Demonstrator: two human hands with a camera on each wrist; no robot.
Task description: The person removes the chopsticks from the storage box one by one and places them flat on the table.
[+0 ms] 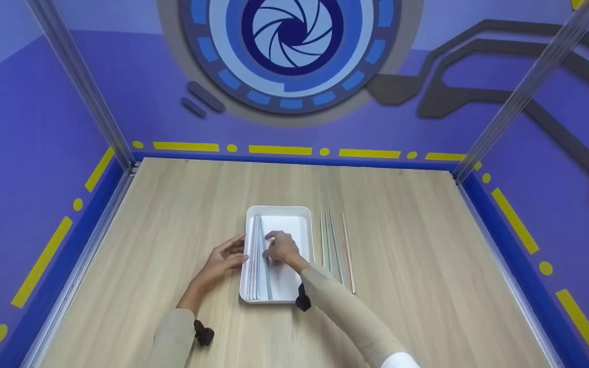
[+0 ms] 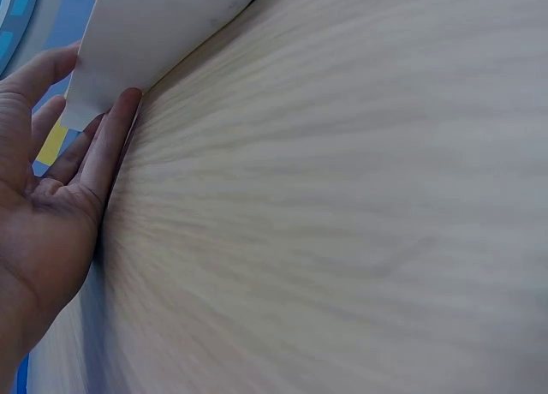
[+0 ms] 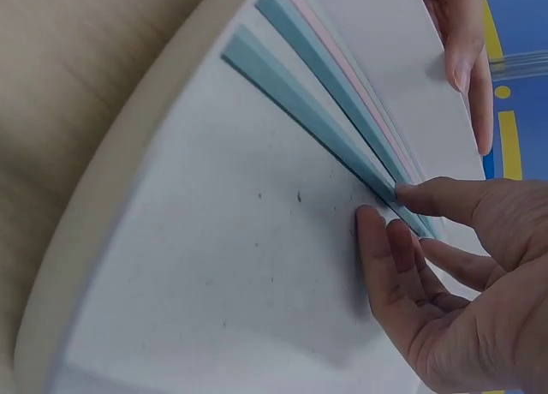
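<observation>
Closest to the lens, at the lower left, a beige left sleeve [image 1: 172,337] led up to the left hand [image 1: 223,260], whose loosely extended fingers touched the outer left wall of a white tray [image 1: 285,286] and grasped no stick. Inside that tray, along its left side, lay a close group of slim sticks [image 1: 254,255], pink and blue among them, roughly parallel. Just right of the group, also within the tray, was a blue stick [image 3: 308,111], slightly slanted, pinched near its middle between thumb and fingertips of the right hand [image 1: 281,248]; whether it rested fully on the tray floor could not be told. It looked light, stiff and smooth, so it would probably slide or roll under a careless touch yet hardly bend; its flat-looking sides seemed to offer fingertips some purchase, and the middle looked the best place to take hold for balance. The right sleeve [image 1: 348,317] crossed the tray's right edge, and beyond it several loose sticks [image 1: 348,250], greenish, blue and pink, lay apart from one another on the wood-grain table [image 1: 402,245].
</observation>
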